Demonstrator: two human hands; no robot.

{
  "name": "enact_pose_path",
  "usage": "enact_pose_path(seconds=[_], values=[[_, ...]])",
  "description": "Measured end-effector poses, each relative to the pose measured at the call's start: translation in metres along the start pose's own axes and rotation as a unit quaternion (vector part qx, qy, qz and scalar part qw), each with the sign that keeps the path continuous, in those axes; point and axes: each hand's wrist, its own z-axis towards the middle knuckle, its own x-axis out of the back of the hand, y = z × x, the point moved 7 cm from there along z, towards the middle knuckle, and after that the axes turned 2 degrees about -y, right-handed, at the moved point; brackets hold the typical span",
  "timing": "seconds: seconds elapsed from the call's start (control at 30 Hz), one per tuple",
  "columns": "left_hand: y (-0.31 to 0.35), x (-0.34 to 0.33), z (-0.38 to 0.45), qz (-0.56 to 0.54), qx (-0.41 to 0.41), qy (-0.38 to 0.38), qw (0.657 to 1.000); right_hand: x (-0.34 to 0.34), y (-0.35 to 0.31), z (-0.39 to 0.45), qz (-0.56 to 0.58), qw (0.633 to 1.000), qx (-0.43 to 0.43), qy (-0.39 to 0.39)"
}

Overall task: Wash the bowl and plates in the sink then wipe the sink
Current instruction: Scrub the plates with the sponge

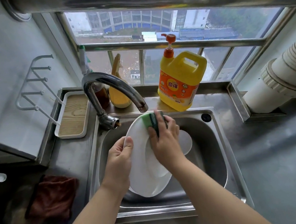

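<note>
You are in the washing stage, by my reading, and not far into it: your left hand point(120, 158) grips the left rim of a large white oval plate point(146, 168), thumb curled over its edge, holding it tilted above the basin of the stainless steel sink point(210, 141), while your right hand point(164, 137) has its fingers point(159, 118) clamped on a green scouring sponge point(151, 121) pressed against the plate's upper part, just under the spout of the curved chrome tap point(113, 90). No water shows running from the tap. A second white dish point(187, 142) lies in the basin behind your right hand; whether it is a plate or the bowl I cannot tell. So I judge that dish, any others hidden beneath, and the wiping of the sink are left to do. The held plate looks smooth, glossy and free of visible food marks, and no suds show on it.
</note>
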Motion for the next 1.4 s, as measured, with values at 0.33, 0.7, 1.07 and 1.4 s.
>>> enact_pose_path(seconds=[0.33,0.7,1.07,1.4], values=[[-0.006,-0.001,-0.002,-0.006,0.0,0.004,1.0,-0.01,-0.017,-0.016,0.098,0.995,0.006,-0.019],[-0.005,0.0,-0.006,-0.002,0.0,0.003,1.0,0.014,0.018,0.008,0.028,0.997,-0.067,-0.001],[0.004,-0.004,-0.008,0.048,-0.02,-0.011,0.999,0.009,0.026,0.018,0.041,0.994,-0.1,-0.021],[0.0,0.001,-0.006,0.0,0.003,0.021,1.0,-0.01,-0.027,-0.015,0.04,0.999,0.032,-0.01]])
